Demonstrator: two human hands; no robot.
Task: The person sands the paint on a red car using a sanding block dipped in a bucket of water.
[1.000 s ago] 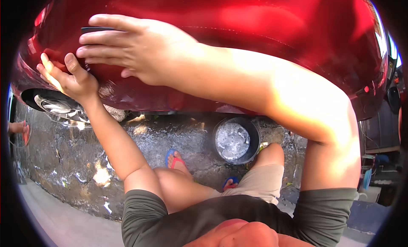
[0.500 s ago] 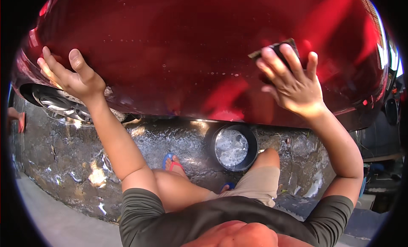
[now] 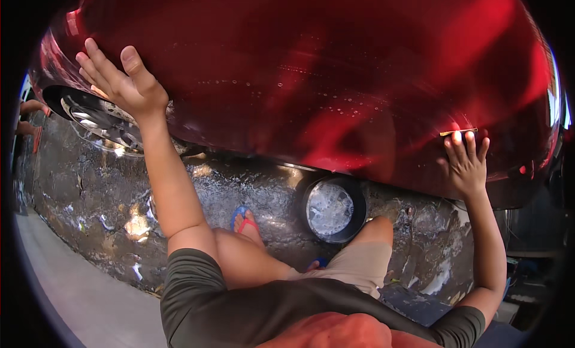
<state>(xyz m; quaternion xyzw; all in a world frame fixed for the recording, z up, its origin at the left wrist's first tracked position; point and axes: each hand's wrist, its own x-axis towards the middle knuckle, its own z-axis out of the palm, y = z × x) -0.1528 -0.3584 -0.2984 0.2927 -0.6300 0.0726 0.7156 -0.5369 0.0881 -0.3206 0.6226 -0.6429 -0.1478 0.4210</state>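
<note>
Head view, and there's the thin pad (image 3: 447, 133) at the right of the red car body (image 3: 359, 42), toward its near edge, your right hand (image 3: 467, 168) holding it under nearly straight fingers, while your left hand (image 3: 127, 91) is spread and grasping nothing at the far left, though whether it touches the paint I can't tell! You look to be mid-rub, droplets (image 3: 338, 99) scattered left of the pad, so the next move calls for flat fingers and even pressure along that curve. Nearer you sits the dark bucket (image 3: 358, 205) with pale liquid inside, the wheel (image 3: 99, 125) off left.
</note>
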